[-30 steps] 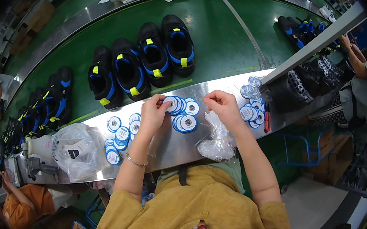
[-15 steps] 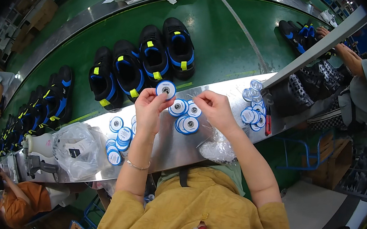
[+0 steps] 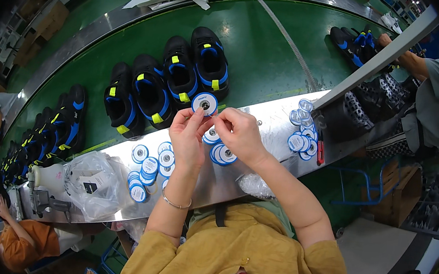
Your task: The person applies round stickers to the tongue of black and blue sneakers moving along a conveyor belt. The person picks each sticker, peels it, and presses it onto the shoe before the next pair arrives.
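Observation:
Pinched between the thumb and fingers of my left hand (image 3: 188,136) is a round white tag with a blue rim (image 3: 205,99), raised in front of the shoes. My right hand (image 3: 238,136) is closed in a pinch at the tag's lower right edge; whatever its fingertips hold is too small or hidden to make out. Beneath my hands lies a group of similar round tags (image 3: 224,154) on the metal table (image 3: 199,175). More round tags (image 3: 149,166) are heaped left of my left wrist, and another cluster (image 3: 297,141) lies to the right.
Black-and-blue shoes (image 3: 182,73) stand on the green belt (image 3: 261,55) beyond the table, with more at left. A red cutter (image 3: 320,153) lies at right. Clear plastic (image 3: 258,186) sits near my body, a plastic bag (image 3: 95,185) further left. Co-workers are on both sides.
My right hand has moved left, bringing its fingertips to the edge of the held tag. The tag has shifted slightly right and up. The shoes appear slightly lower in view.

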A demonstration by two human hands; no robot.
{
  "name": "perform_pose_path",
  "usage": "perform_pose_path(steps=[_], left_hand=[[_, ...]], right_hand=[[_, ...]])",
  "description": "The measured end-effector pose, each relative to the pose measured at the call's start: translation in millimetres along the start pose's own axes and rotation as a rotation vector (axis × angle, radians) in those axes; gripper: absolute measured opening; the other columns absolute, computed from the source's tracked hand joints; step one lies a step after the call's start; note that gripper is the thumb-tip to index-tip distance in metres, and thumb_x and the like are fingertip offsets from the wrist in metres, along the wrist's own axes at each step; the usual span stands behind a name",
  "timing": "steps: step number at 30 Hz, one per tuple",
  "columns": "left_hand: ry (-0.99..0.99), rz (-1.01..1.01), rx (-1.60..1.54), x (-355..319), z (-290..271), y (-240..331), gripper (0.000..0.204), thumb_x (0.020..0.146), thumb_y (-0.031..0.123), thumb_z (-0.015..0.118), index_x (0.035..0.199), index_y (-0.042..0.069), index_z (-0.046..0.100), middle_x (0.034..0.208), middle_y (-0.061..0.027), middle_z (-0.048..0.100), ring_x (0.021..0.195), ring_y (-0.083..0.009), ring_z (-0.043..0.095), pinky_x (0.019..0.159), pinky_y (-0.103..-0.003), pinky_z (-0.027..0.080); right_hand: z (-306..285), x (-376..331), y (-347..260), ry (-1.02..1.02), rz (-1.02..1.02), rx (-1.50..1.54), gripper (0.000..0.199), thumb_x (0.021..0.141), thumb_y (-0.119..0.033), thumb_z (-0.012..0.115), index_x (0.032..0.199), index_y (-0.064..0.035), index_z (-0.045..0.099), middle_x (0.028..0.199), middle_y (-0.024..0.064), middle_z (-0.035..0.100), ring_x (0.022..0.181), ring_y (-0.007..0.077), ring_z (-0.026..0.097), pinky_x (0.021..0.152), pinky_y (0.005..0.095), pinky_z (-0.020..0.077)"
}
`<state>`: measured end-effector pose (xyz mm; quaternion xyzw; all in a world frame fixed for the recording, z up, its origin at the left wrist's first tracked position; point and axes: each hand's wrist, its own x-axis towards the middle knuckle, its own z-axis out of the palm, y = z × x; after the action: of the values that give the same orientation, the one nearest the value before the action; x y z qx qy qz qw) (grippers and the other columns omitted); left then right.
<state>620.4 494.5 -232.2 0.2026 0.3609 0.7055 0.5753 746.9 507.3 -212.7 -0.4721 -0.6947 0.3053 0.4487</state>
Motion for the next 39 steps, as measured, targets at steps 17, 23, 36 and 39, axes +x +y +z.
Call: perform_pose_path(steps=[17, 23, 36, 39], left_hand=[[-0.133, -0.041, 0.199, -6, -21, 6, 0.014, 0.091, 0.005, 0.062, 0.102, -0.002, 0.066, 0.091, -0.0065, 0.067, 0.079, -0.0119, 0.062, 0.074, -0.026, 0.053], [-0.071, -0.041, 0.432, -1, -35, 8, 0.01, 0.088, 0.003, 0.065, 0.097, -0.002, 0.066, 0.084, -0.0054, 0.066, 0.07, -0.0104, 0.061, 0.065, -0.023, 0.051], [0.003, 0.049, 0.631, 13, -57, 27, 0.012, 0.086, 0.003, 0.066, 0.096, 0.001, 0.058, 0.082, -0.0047, 0.062, 0.07, -0.0109, 0.06, 0.061, -0.021, 0.048], [0.092, 0.16, 0.586, 27, -60, 28, 0.015, 0.091, 0.005, 0.059, 0.105, 0.0, 0.058, 0.096, -0.0088, 0.063, 0.086, -0.0148, 0.064, 0.068, -0.025, 0.053]], right_hand=[[8, 5, 17, -0.2, 0.134, 0.217, 0.015, 0.089, -0.013, 0.062, 0.085, 0.002, 0.063, 0.07, 0.0135, 0.062, 0.058, 0.0186, 0.057, 0.054, 0.0309, 0.0424], [20, 3, 24, -0.261, 0.165, 0.133, 0.014, 0.09, -0.013, 0.062, 0.097, -0.0004, 0.062, 0.069, 0.0029, 0.058, 0.061, 0.0075, 0.051, 0.055, 0.0243, 0.0406], [43, 20, 22, -0.39, -0.041, 0.01, 0.012, 0.086, -0.016, 0.059, 0.086, -0.0059, 0.065, 0.077, 0.0145, 0.064, 0.073, 0.0345, 0.062, 0.062, 0.0423, 0.0479], [56, 30, 30, -0.244, -0.158, -0.14, 0.011, 0.087, -0.015, 0.057, 0.084, -0.0065, 0.063, 0.077, 0.0143, 0.065, 0.072, 0.036, 0.063, 0.062, 0.0445, 0.0489]])
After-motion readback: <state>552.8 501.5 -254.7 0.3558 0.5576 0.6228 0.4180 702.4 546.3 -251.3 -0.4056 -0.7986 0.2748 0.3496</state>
